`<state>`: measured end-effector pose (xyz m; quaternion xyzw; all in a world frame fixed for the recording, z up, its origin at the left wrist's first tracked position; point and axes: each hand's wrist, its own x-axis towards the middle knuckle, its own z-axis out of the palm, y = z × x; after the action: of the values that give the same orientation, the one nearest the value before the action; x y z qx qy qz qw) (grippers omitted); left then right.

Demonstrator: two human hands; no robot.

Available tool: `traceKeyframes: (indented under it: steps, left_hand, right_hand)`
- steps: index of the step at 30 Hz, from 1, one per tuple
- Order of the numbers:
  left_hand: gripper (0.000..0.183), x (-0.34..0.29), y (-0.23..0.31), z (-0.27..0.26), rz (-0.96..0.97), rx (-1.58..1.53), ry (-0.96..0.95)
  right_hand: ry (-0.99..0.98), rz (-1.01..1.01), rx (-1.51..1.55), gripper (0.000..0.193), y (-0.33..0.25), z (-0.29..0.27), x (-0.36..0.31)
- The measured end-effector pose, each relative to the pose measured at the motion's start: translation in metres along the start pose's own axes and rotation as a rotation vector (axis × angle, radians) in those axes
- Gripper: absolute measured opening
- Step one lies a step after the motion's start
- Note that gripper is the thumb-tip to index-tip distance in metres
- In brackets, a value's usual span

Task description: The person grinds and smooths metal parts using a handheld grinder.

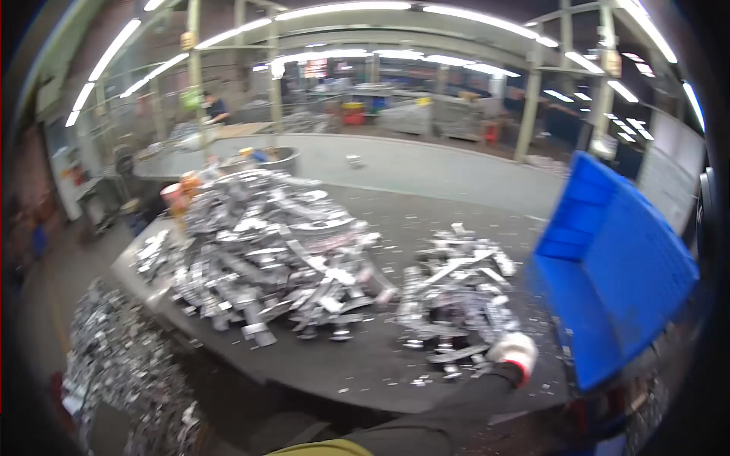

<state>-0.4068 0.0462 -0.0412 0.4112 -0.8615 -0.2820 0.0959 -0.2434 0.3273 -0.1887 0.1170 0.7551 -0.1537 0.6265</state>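
Note:
My right hand [511, 353], in a white glove with a red cuff, reaches out over the dark tabletop [365, 380]. It is at the near right edge of a smaller heap of shiny metal strips and scraps [464, 281], touching or almost touching them. Motion blur smears its fingers, so I cannot see whether they grip a piece. Just right of the hand, a blue plastic bin [623, 273] is tipped over with its hollow side facing the heap. My left hand is outside the picture.
A larger heap of metal strips [266, 251] covers the table's left part. Small scraps [122, 365] are piled below on the left. Behind stand a round grey tub [285, 161] and a pale green surface [426, 167]. Another person [215, 109] is far back left.

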Motion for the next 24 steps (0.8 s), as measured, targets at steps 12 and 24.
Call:
traceKeyframes:
  steps: [12, 24]
  left_hand:
    - [0.038, -0.033, -0.022, -0.043, 0.425, -0.097, 0.137]
    - [0.043, -0.249, -0.255, -0.221, -0.288, -0.609, -0.171]
  right_hand:
    - [0.404, -0.655, -0.329, 0.022, -0.023, 0.020, -0.134]
    - [0.572, -1.190, -0.317, 0.026, -0.028, 0.032, -0.185]
